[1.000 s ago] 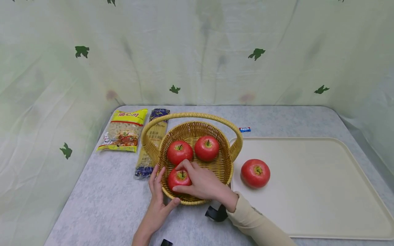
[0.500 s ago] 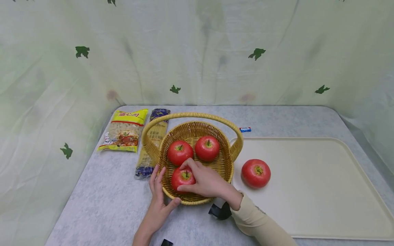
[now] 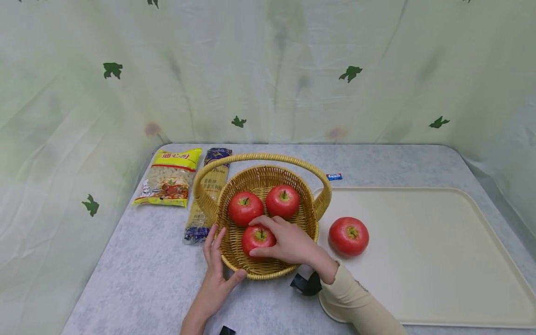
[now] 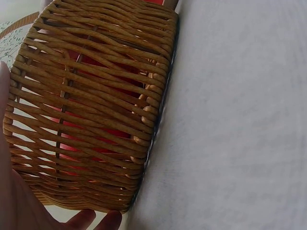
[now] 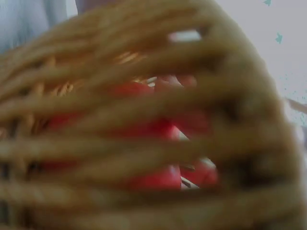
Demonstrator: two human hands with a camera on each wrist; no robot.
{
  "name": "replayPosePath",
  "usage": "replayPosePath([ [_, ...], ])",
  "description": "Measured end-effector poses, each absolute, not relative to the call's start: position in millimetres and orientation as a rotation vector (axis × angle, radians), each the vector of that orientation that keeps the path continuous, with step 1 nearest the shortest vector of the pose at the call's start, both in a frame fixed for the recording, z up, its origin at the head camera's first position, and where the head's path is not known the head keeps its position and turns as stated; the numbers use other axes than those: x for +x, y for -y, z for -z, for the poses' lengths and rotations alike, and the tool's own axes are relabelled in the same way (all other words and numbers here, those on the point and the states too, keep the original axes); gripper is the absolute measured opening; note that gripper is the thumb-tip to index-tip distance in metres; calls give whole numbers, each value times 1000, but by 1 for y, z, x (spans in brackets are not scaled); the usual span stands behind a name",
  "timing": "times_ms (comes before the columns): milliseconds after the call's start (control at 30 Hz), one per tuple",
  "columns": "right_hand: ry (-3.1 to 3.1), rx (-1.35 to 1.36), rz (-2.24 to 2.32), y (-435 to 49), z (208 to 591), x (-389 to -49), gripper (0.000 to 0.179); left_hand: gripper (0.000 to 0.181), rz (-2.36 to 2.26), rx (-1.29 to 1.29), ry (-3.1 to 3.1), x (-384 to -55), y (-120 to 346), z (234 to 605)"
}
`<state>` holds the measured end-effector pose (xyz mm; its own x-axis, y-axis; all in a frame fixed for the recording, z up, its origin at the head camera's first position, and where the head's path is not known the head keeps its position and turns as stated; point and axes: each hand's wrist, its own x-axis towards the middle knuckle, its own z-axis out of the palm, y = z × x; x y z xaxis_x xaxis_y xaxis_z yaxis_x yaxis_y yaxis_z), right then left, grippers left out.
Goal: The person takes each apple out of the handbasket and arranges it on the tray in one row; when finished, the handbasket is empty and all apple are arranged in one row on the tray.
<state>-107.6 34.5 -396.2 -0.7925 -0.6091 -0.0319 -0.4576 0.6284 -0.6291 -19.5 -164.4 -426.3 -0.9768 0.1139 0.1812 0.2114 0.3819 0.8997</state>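
A round wicker basket (image 3: 311,232) with a tall arched handle stands on the table. Inside lie two red apples (image 3: 245,209) (image 3: 282,201) toward the back and a third apple (image 3: 256,239) toward the front. My right hand (image 3: 289,242) reaches over the basket's near right rim and grips that front apple between thumb and fingers. My left hand (image 3: 217,270) rests against the near left of the basket, fingers spread and fairly straight, thumb at the front rim. The left wrist view shows fingertips (image 4: 109,221) beside the woven wall. Blurred weave covers most of the right wrist view.
Right of the basket, another apple (image 3: 349,236) lies on a large cream tray (image 3: 427,260). Pasta packs, one yellow bag (image 3: 169,179) and one long bag of spaghetti (image 3: 197,218), lie at the left. A small blue wrapper (image 3: 334,177) is behind the tray.
My right hand has moved the front apple rightward within the basket, away from the left wall. My left hand and the other apples have stayed in place.
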Motion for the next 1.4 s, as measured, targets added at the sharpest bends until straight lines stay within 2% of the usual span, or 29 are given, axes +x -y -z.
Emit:
replayPosePath([
  [400,-2584,-883,873,-39,394,-113,60,92,1681,-307,2529,-18,163,423],
  [767,-2564,-853,905,-35,394,-112,59,99,1637,-288,2557,-25,177,460],
  [1400,-2710,-785,832,-39,396,-106,65,97,1622,-283,2568,-27,175,458],
])
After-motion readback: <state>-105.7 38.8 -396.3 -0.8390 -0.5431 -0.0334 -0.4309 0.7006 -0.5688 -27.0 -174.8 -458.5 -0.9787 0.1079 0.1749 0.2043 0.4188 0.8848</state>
